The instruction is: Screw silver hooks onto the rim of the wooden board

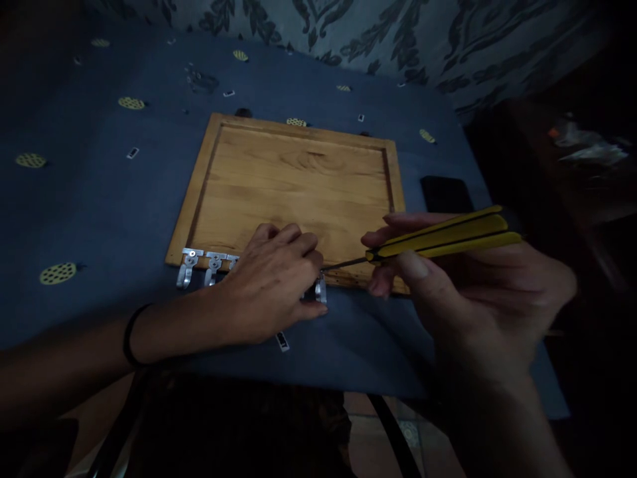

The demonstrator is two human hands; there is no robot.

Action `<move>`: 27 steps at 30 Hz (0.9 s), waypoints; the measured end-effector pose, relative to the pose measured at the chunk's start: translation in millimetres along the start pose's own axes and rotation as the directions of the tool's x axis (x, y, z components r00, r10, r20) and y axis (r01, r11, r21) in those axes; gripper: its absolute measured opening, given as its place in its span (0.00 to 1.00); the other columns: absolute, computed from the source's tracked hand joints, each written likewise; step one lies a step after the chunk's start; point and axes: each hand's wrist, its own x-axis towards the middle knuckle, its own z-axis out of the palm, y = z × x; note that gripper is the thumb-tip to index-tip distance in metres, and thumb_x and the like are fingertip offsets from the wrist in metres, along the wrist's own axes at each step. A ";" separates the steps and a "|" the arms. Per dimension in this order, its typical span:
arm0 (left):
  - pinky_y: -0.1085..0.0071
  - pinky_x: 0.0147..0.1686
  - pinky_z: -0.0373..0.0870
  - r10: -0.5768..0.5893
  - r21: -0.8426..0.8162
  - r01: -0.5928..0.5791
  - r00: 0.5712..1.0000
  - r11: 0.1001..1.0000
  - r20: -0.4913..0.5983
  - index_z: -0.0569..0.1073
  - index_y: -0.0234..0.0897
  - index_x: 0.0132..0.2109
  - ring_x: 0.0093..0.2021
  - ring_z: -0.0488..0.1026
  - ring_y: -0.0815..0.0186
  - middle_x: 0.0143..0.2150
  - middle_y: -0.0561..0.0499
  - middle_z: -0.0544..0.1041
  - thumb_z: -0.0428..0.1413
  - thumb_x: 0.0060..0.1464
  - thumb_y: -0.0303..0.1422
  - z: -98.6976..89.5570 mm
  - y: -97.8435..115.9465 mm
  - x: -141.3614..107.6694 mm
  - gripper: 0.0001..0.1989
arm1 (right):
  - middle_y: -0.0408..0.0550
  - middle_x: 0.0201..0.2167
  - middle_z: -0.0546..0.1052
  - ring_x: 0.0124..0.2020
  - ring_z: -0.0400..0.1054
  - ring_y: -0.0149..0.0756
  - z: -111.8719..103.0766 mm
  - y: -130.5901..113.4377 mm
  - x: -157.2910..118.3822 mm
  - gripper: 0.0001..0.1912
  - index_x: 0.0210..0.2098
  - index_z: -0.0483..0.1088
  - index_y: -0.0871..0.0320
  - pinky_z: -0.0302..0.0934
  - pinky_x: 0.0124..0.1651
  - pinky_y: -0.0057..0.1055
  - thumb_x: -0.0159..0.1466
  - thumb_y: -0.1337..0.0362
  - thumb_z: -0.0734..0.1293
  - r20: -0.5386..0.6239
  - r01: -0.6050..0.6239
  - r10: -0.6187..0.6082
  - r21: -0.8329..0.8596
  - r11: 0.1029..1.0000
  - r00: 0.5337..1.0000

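Note:
A framed wooden board (298, 186) lies flat on the table, with silver metal hooks (187, 267) along its near edge. My left hand (273, 279) rests over that edge, its fingers curled and its thumb at the underside of the rightmost hook (321, 289), pinching it against the wood. Part of the hook row is hidden behind this hand. In my right hand (462, 285) is a yellow-handled screwdriver (448, 236), held nearly level. Its tip points left and meets the top of the rightmost hook, close to my left fingers; any screw there is too small to make out.
A blue tablecloth (99, 219) with pineapple prints covers the table. Right of the board lies a black phone (446, 194). Dark patterned fabric (373, 33) hangs behind the table. Crumpled clear plastic (592, 143) sits on a dark surface at far right.

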 end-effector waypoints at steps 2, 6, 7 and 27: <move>0.56 0.51 0.63 0.009 -0.005 -0.009 1.000 1.000 -0.012 0.81 0.34 0.44 0.52 0.71 0.50 0.46 0.44 0.78 0.68 0.60 0.45 0.4 -1.2 -1.1 0.18 | 0.43 0.38 0.86 0.21 0.75 0.31 1.6 0.7 -2.4 0.09 0.44 0.85 0.48 0.73 0.23 0.32 0.65 0.65 0.77 -0.113 0.029 -0.027 0.011 1.000 0.993; 0.56 0.51 0.63 0.013 -0.011 -0.013 1.000 1.000 -0.022 0.80 0.34 0.44 0.51 0.71 0.51 0.45 0.45 0.78 0.69 0.60 0.44 1.6 -2.9 -2.6 0.17 | 0.44 0.39 0.84 0.22 0.75 0.35 6.8 -0.8 -6.4 0.05 0.42 0.85 0.48 0.71 0.22 0.35 0.65 0.61 0.77 -0.267 0.018 -0.025 -0.027 0.999 0.963; 0.56 0.51 0.63 0.011 -0.010 -0.012 1.000 1.000 -0.018 0.80 0.34 0.44 0.52 0.71 0.51 0.45 0.44 0.78 0.69 0.60 0.44 1.7 -2.8 -2.6 0.17 | 0.43 0.39 0.84 0.22 0.75 0.34 6.9 -0.3 -7.2 0.06 0.43 0.84 0.47 0.72 0.23 0.35 0.66 0.61 0.77 -0.243 0.008 -0.014 -0.028 1.000 0.970; 0.56 0.51 0.63 -0.003 0.000 0.003 1.000 1.000 -0.002 0.81 0.34 0.44 0.52 0.72 0.50 0.46 0.44 0.78 0.69 0.60 0.44 -1.3 1.4 -0.9 0.17 | 0.39 0.38 0.86 0.21 0.73 0.30 6.8 12.1 -9.1 0.12 0.46 0.83 0.45 0.71 0.23 0.31 0.65 0.67 0.77 -0.129 0.107 -0.113 -0.053 0.993 0.985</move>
